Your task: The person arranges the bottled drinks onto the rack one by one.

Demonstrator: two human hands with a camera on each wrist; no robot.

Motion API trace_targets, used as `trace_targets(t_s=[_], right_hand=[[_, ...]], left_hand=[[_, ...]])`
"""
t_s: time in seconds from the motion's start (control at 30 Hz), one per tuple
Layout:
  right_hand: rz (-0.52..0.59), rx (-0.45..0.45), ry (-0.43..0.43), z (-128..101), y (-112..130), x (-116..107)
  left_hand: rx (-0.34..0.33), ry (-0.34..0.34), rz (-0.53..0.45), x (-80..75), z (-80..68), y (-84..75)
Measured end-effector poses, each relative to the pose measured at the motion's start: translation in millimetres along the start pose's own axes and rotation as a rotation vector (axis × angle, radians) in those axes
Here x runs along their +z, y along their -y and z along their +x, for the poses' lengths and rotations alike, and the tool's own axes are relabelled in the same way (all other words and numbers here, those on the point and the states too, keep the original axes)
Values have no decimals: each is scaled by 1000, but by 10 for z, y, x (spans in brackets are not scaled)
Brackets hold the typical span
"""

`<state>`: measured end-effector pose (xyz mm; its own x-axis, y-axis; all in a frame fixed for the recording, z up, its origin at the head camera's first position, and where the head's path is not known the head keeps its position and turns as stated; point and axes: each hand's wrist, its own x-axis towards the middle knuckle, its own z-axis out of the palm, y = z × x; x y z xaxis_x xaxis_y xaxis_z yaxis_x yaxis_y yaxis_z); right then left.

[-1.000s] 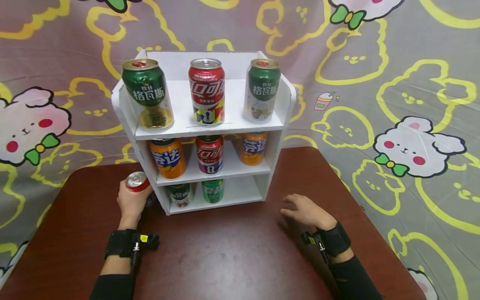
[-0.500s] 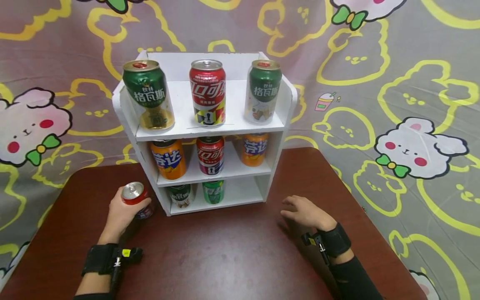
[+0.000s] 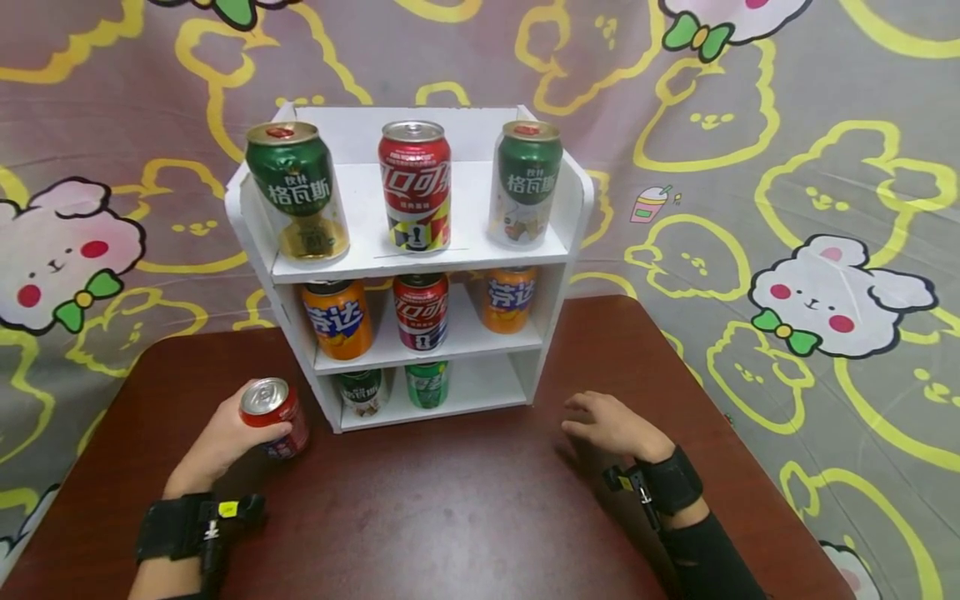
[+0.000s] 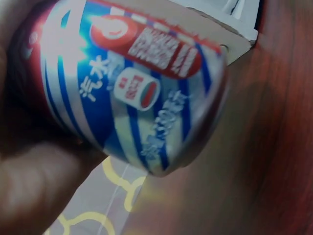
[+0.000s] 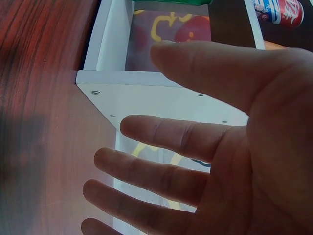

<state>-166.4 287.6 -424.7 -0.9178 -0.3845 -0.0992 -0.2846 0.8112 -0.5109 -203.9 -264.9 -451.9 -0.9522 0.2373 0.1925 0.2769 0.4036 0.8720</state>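
My left hand (image 3: 227, 429) grips a red soda can (image 3: 276, 417) to the left of the white shelf (image 3: 442, 408). In the left wrist view the can's blue-and-white striped side (image 4: 142, 93) with a QR code faces the camera, and its base is tilted close over the table. My thumb lies across the can's near side; the other fingers are hidden behind it. On the right, my right hand (image 3: 618, 425) is held over the table beside the shelf with nothing in it. The right wrist view shows its fingers (image 5: 166, 134) spread and extended near the shelf's side panel.
Two green-topped cans (image 3: 296, 192) and a red cola can (image 3: 415, 187) stand on the top shelf. Orange soda cans (image 3: 337, 321) flank another cola can (image 3: 420, 312) in the middle. A kvass can (image 3: 363, 392) and a green can (image 3: 427, 385) occupy the bottom level.
My left hand has drawn the red can back from beside the shelf, toward me and slightly left, and more of the can's side now shows. The right hand has stayed in place.
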Motion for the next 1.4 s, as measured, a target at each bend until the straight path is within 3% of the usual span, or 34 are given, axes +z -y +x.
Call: trace_targets(t_s=[0.23,0.47,0.67,0.87,1.1,1.4], right_hand=[[14,3,7,-9,8,-4],[13,-6,13,-8,13,-3],[6,-6,6,-6,-6,-8],[20,-10,9,-5,-18,-2],[28,-14,10,-4,-20,-2],[23,-9,17,5,-7,-6]], left_hand=[[11,184,-59,-75,-48,-72],[13,284,-89,-63,-79,-158],[74,368,-143,54,-77,-230],[179,478,-224,246,-21,-295],[255,508,-230,476,30,-464],[243,528,-269,736,128,-647]])
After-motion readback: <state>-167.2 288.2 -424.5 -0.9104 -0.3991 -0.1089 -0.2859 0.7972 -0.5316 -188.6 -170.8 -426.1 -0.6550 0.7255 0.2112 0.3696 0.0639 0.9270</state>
